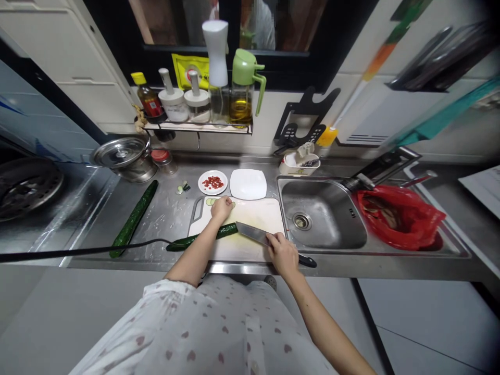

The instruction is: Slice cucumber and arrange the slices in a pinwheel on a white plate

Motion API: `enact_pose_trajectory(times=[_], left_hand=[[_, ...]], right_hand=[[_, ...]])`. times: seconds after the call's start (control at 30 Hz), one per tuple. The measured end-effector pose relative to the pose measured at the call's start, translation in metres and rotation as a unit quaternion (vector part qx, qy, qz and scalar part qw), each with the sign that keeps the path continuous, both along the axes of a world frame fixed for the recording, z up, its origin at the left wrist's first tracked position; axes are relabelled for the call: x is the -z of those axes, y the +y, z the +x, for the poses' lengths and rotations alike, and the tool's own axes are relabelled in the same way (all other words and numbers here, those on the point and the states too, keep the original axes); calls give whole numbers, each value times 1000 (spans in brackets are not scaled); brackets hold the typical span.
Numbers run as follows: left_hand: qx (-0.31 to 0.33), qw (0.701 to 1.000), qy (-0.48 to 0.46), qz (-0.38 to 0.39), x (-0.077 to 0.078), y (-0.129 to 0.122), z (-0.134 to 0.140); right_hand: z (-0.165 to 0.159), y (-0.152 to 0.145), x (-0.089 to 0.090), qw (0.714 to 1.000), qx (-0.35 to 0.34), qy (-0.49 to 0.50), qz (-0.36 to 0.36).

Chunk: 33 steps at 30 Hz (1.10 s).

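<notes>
My right hand (282, 253) is wrapped round a kitchen knife (252, 232), whose black handle sticks out towards the sink. The blade lies just right of the cut end of a cucumber (226, 230), low over the white cutting board (250, 254). At the board's far edge, my left hand (222, 208) has its fingers pinched on a thin cucumber slice (233, 204). More cucumber slices (210, 201) lie beside that hand on the left. My left forearm crosses over the cucumber and hides its middle.
Behind the board stand a plate of chopped red pieces (213, 177) and a white square plate (248, 182). A whole cucumber (135, 219) lies left. The sink (324, 213) and a red plastic bag (398, 219) are right. A lidded pot (125, 156) stands back left.
</notes>
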State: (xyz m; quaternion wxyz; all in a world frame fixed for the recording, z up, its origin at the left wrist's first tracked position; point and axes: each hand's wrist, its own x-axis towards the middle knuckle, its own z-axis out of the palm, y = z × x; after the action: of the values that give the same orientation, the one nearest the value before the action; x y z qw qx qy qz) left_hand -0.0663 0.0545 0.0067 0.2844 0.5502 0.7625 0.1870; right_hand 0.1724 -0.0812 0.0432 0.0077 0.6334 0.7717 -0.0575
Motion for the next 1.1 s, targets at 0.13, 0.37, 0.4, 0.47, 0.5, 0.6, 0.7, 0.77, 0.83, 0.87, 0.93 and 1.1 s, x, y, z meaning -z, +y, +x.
enact_pose_trajectory(times=[0.13, 0.37, 0.4, 0.47, 0.5, 0.6, 0.7, 0.77, 0.83, 0.87, 0.93, 1.1], left_hand=[[15, 1000, 25, -12, 3, 6, -1], [48, 991, 120, 36, 4, 2, -2], [52, 990, 121, 44, 4, 1, -3], [64, 989, 123, 51, 5, -2, -5], [74, 988, 124, 51, 5, -3, -7], [101, 985, 131, 47, 6, -7, -10], [108, 984, 135, 46, 7, -8, -11], [107, 984, 137, 47, 7, -8, -10], [106, 984, 137, 50, 7, -7, -10], [107, 984, 136, 51, 7, -7, -9], [107, 984, 134, 52, 7, -7, -9], [77, 989, 113, 54, 5, -14, -12]], right_hand=[[1, 0, 0, 1000, 0, 5, 4], [1, 3, 0, 1000, 1, 10, 2], [1, 3, -1, 1000, 4, 11, 1], [-1, 3, -1, 1000, 13, 17, 0], [-2, 2, -2, 1000, 18, 22, -1], [-3, 3, -2, 999, 33, 34, -7], [-4, 3, -3, 998, 51, 38, -14], [-4, 3, -3, 997, 57, 41, -17], [-3, 2, -3, 997, 62, 51, -22], [-3, 2, -3, 996, 67, 61, -26], [-2, 2, -2, 991, 83, 94, -36], [-3, 10, 2, 972, 120, 190, -75]])
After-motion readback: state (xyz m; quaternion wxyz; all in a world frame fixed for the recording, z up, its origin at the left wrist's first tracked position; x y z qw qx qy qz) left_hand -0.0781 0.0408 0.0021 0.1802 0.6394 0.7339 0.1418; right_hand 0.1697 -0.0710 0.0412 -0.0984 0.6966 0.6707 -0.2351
